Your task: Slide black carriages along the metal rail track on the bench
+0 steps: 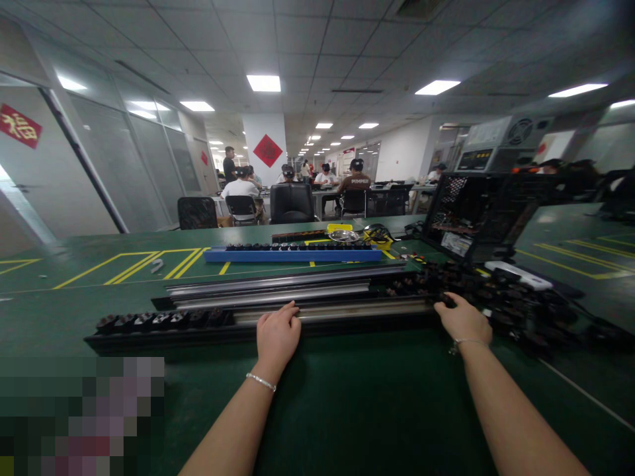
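Observation:
In front of me a long black rail [367,312] with a silvery channel lies across the green table. Its left end carries a row of small black parts [173,318], some with light tops. My left hand [278,334] is closed over the rail's near edge, around its middle. At the rail's right end my right hand [465,321] pinches a small black part [448,301], whose exact kind I cannot make out. A loose heap of similar dark parts [526,311] lies just to the right of that hand.
Behind my rail lie further silvery rails [278,285] and a blue rail [292,255] filled with black parts. An open computer case [476,221] stands at the back right, near a metal dish [344,236]. A white device [518,275] rests by the heap. People sit at tables beyond.

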`<state>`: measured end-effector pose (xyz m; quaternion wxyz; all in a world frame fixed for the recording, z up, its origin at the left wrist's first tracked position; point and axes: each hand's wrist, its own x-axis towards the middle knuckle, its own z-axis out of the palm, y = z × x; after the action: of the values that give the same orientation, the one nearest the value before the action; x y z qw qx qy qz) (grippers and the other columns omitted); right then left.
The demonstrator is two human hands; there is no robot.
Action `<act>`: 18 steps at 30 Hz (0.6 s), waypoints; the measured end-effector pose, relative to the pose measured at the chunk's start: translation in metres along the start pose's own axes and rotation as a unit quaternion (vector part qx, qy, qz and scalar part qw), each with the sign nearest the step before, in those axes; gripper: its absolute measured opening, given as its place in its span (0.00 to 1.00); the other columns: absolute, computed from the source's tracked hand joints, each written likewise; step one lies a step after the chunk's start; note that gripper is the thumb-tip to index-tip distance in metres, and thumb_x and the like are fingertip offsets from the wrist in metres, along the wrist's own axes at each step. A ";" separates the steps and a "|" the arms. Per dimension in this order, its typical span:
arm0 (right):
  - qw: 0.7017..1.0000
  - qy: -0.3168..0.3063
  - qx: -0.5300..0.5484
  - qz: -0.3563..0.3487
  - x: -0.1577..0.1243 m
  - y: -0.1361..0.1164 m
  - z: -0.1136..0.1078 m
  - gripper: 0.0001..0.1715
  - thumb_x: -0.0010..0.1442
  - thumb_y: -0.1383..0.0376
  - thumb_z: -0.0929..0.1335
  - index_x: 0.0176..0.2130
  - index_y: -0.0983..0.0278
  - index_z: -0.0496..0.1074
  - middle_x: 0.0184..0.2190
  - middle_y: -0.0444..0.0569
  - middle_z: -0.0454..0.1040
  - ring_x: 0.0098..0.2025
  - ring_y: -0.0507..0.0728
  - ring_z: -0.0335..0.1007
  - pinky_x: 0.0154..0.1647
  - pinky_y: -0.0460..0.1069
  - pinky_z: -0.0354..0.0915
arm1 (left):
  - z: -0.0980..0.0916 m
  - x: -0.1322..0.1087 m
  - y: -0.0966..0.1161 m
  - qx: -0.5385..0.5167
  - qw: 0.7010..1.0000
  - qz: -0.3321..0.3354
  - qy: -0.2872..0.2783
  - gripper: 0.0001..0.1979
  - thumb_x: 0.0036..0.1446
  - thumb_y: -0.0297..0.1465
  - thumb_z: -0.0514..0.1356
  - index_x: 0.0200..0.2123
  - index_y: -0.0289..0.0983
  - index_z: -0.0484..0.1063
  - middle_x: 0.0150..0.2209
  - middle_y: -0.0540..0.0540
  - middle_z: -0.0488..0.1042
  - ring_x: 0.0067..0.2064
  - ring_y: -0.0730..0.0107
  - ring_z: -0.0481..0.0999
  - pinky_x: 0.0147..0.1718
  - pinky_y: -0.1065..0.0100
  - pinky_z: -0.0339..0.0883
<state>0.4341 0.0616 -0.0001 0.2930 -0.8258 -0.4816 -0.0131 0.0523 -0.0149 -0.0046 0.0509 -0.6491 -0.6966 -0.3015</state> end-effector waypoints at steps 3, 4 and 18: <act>0.998 -0.030 -0.010 0.048 0.004 0.001 -0.003 0.31 0.49 0.52 0.62 0.51 0.56 0.71 0.41 0.58 0.74 0.38 0.68 0.70 0.36 0.59 0.64 | 0.000 0.000 0.000 -0.001 1.000 -0.003 -0.001 0.17 0.56 0.31 0.48 0.41 0.46 0.74 0.51 0.54 0.72 0.49 0.68 0.73 0.50 0.60 0.58; 0.998 -0.033 -0.008 0.048 0.005 0.002 -0.003 0.31 0.49 0.52 0.62 0.51 0.56 0.71 0.41 0.58 0.74 0.38 0.68 0.70 0.36 0.59 0.64 | 0.000 0.000 0.001 -0.002 1.000 -0.005 -0.003 0.17 0.56 0.30 0.48 0.41 0.46 0.75 0.51 0.54 0.72 0.49 0.68 0.73 0.51 0.60 0.58; 0.999 -0.015 -0.005 0.047 0.011 0.009 -0.006 0.31 0.48 0.54 0.63 0.50 0.58 0.72 0.40 0.60 0.74 0.37 0.68 0.70 0.34 0.60 0.64 | -0.001 0.000 0.001 -0.004 1.000 -0.006 -0.002 0.17 0.56 0.30 0.48 0.41 0.46 0.75 0.51 0.54 0.72 0.49 0.68 0.73 0.51 0.61 0.58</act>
<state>0.4488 0.0637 0.0038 0.2821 -0.8489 -0.4467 0.0110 0.0530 -0.0154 -0.0034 0.0453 -0.6460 -0.6992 -0.3029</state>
